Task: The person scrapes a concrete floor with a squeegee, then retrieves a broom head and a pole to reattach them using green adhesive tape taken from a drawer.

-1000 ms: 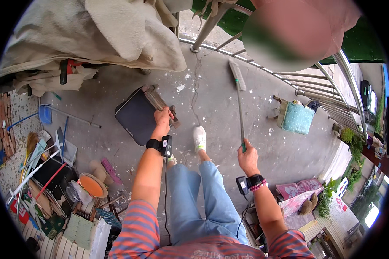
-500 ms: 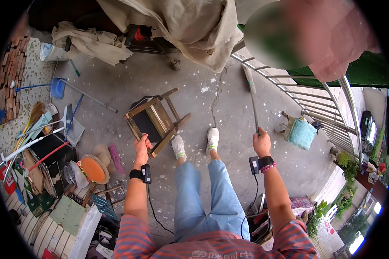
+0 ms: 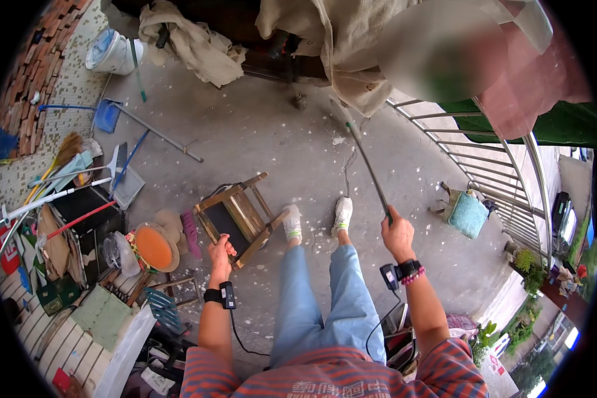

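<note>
My left hand (image 3: 221,255) is closed around the near edge of a small wooden stool (image 3: 245,213), whose legs point up and to the right. The stool is tilted on its side, with a dark panel showing in its frame; I cannot tell if it touches the floor. A long thin dark pole (image 3: 369,169) is in my right hand (image 3: 397,233), the fingers wrapped round its near end. The pole reaches away from me and slightly left, its pale far end by the hem of a beige cloth (image 3: 359,93). What the far end carries is unclear.
Brooms and a blue dustpan (image 3: 106,115) lie to the left, near a white bucket (image 3: 117,55), an orange round seat (image 3: 156,246) and piled clutter. A metal railing (image 3: 474,162) stands at right, beside a light-blue cushion (image 3: 468,215). My white shoes (image 3: 342,215) are on the concrete.
My left hand has drawn the stool nearer to me. The pole's far end has swung left, toward the beige cloth. My view has shifted slightly.
</note>
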### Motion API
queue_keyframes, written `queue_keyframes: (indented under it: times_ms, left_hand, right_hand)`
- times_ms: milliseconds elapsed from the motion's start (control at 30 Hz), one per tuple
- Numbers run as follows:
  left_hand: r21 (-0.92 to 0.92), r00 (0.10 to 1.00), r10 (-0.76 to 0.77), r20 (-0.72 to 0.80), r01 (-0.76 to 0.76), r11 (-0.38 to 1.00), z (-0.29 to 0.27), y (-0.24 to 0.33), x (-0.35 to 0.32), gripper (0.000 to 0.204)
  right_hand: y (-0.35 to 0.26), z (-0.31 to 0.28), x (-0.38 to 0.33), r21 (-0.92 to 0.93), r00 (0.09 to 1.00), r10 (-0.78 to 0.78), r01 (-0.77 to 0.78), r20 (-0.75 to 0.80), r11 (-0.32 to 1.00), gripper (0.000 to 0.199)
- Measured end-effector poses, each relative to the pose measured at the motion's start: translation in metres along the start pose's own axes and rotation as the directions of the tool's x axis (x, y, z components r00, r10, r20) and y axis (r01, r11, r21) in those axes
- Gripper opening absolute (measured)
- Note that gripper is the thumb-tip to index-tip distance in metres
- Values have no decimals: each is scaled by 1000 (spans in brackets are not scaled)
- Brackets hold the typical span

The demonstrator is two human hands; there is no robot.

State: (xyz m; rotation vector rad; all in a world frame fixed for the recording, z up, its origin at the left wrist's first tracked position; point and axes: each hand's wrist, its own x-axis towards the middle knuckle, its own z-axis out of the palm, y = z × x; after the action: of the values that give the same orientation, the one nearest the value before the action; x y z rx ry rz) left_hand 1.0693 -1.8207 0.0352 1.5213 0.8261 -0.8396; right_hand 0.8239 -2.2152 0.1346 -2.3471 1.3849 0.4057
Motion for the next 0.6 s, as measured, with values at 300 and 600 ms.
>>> queue_keyframes:
  times_ms: [300, 600]
  left_hand:
    - [-5, 999, -17, -38, 16, 1000, -26, 0, 6, 7]
    - [74, 1000, 6, 3, -6, 997, 19, 18, 8, 8]
  right_hand:
    - [-48, 99, -61, 117, 965, -126, 101, 229, 988, 38]
    - [51, -12, -79, 122, 981, 194, -192, -9, 974, 34]
